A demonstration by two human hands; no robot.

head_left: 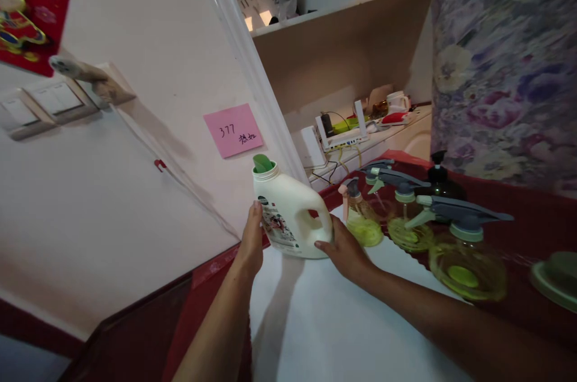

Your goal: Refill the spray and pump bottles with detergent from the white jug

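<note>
A white detergent jug (pixel 288 208) with a handle, a picture label and an open neck stands on the white tabletop (pixel 342 328); its green spout shows at the top. My left hand (pixel 251 241) wraps the jug's left side by the label. My right hand (pixel 345 250) presses against the jug's right lower side, below the handle, fingers together.
Three yellow-green spray bottles (pixel 466 250) with grey triggers and a dark pump bottle (pixel 439 181) stand to the right. A green lid (pixel 556 277) lies at the right edge. A pink note (pixel 233 130), wall switches (pixel 45 103), a shelf clock (pixel 261 0) and a floral cloth (pixel 505 63) surround.
</note>
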